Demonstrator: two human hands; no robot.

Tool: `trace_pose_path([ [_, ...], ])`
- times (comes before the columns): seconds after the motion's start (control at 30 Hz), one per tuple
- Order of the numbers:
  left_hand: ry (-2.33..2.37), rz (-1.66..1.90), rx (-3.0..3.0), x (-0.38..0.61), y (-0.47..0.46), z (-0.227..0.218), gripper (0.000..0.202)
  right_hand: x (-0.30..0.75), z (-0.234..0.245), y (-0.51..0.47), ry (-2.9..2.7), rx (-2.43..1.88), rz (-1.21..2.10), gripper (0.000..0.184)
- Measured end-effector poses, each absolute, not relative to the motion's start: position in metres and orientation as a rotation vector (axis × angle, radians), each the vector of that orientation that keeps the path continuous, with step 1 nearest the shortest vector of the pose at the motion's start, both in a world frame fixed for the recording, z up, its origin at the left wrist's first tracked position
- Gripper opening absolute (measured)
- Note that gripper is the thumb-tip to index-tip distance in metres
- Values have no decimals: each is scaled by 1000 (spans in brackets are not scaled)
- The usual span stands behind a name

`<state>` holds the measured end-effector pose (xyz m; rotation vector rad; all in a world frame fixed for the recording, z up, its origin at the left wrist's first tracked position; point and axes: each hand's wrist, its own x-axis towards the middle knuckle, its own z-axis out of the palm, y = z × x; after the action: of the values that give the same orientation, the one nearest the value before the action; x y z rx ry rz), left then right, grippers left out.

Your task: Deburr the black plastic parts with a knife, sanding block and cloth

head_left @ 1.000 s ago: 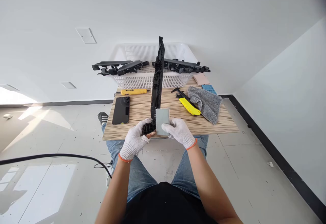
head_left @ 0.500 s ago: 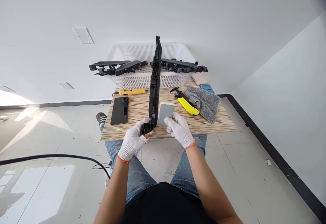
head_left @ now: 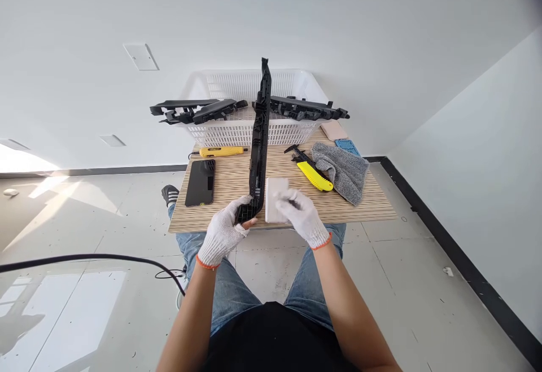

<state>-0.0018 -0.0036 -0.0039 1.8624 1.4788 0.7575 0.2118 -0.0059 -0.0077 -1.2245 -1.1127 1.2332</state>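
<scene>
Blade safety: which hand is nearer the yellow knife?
Right. Right hand, holding a pale block, is left of the yellow knife; left hand grips the black part farther left.

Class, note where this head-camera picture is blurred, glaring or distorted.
Head view: the right hand and its pale block smear with motion blur; the left hand on the black trim strip is sharp; sunlight glares off the floor tiles at left.

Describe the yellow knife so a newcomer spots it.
On the striped wooden table before the white basket, find the grey cloth at right. The yellow knife lies diagonally along the cloth's left edge. The other yellow tool is slimmer, lying level near the black phone at left.
</scene>
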Motion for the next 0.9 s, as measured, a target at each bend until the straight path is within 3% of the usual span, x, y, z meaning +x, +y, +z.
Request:
trace_pose_path([
  [0.07, 1491, 747, 1878, -2, -4, -4, 50, 209, -7, -5, -1250, -1253, 1198, 27],
  [0.2, 1514, 731, 1888, -1, -5, -1, 47, 205, -9, -3, -974, -1372, 1116, 38],
  [0.33, 1536, 701, 1906, -1, -5, -1, 49, 206, -11, -3, -1222, -1279, 1213, 29],
  [0.47, 1548, 696, 1920, -2, -4, -1, 48, 205, -11, -4, -1075, -1375, 1116, 33],
  [0.6, 1555, 676, 1931, -2, -4, -1, 50, 202, -11, -3, -1315, -1244, 1091, 23],
  [0.77, 1571, 671, 1934, -1, -5, 0, 47, 201, -12, -2, -1019, -1375, 1035, 38],
  [0.9, 1558, 680, 1944, -1, -5, 1, 48, 203, -13, -4, -1301, -1279, 1011, 26],
])
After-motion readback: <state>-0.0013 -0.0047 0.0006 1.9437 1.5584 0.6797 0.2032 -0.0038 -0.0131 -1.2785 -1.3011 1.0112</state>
